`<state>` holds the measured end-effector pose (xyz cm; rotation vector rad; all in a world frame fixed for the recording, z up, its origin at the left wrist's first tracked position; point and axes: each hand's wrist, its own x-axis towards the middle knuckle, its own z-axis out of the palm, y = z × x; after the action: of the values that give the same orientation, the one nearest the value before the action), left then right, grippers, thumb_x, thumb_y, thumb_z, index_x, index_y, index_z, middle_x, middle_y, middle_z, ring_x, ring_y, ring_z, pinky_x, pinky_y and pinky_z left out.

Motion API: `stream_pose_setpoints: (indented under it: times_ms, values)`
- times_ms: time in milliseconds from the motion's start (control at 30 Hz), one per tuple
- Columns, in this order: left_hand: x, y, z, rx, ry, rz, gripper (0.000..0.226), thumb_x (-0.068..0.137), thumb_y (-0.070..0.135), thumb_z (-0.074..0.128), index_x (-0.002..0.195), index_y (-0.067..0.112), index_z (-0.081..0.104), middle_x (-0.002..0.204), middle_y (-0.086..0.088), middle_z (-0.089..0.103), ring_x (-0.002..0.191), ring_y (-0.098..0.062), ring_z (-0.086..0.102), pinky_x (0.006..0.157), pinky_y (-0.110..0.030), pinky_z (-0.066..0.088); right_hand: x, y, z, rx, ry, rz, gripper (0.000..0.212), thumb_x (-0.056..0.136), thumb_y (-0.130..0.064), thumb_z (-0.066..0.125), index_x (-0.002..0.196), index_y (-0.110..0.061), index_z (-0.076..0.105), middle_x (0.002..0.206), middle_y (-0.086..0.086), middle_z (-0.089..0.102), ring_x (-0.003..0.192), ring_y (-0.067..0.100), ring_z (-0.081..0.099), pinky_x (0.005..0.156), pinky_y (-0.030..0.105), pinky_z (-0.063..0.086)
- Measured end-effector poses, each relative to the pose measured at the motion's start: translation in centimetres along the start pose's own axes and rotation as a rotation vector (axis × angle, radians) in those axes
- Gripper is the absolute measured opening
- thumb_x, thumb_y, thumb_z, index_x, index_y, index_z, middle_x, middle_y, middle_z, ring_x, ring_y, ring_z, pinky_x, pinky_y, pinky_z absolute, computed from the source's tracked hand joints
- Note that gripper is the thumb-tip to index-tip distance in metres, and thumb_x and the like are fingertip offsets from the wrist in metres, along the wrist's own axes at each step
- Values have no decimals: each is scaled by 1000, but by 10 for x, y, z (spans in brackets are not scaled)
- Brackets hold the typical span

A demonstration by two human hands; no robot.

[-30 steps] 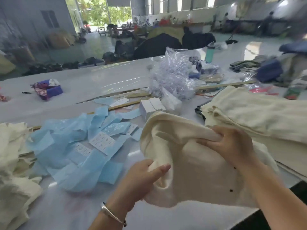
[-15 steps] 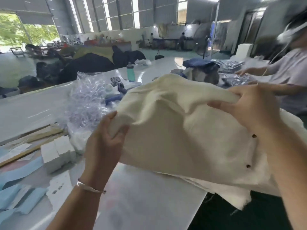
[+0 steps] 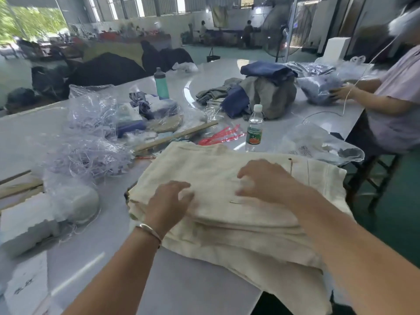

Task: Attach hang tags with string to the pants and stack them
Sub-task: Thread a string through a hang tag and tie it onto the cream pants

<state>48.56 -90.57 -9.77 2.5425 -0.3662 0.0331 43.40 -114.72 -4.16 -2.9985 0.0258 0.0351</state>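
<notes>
Nearest to the camera, two bare forearms reach forward over the glossy white table [image 3: 95,267]. The left hand [image 3: 168,201], with a thin silver bracelet [image 3: 148,228] on its wrist, lies palm down on the near left corner of the stack of folded cream-coloured fabric pants [image 3: 227,214]. Its fingers are blurred, but they look spread and relaxed on the cloth, gripping nothing. The right hand [image 3: 266,178] rests on the top of the same stack, a little farther and to the right; its fingers bend loosely downward onto the fabric and are also blurred, and I see nothing pinched between them. The stack sits at the near right edge of the table, under both hands, and its lower layers hang over the edge.

To the left of the stack lies a heap of clear plastic strings and bags [image 3: 86,155], with white paper cards [image 3: 25,226] nearer. Just behind the stack stands a clear plastic water bottle with a green label [image 3: 254,130], beside some red plastic strips [image 3: 221,137] and a long wooden stick [image 3: 175,137]. Farther away there is a teal drinking bottle [image 3: 161,84] and a pile of blue and grey garments [image 3: 263,94]. At the far right, another person in a pale shirt [image 3: 395,103] is handling a plastic bag.
</notes>
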Motion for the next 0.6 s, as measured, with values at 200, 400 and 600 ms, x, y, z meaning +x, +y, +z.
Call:
stream_pose_setpoints:
  times_ms: [200,400,600]
  values:
    - [1,-10,23,47,-82,20,34,97,35,50,128,25,62,136,9,57,127,-14,50,106,-27,37,0,-4,19,-86,-56,-60,52,88,-62,50,129,-30,51,132,-4,44,125,18,39,102,39,33]
    - [-29,-23,-14,-306,1,-150,11,90,27,65,88,28,75,92,15,72,91,-4,63,72,-18,41,-3,-53,28,274,198,-216,25,83,-35,70,104,-24,66,120,-9,56,115,15,48,94,28,37]
    - [-112,-80,-86,-532,169,-254,18,90,17,65,80,27,76,78,11,74,70,2,66,68,-22,47,-14,-178,38,688,166,-344,8,77,-20,73,71,-19,67,70,-6,66,69,9,60,70,32,50]
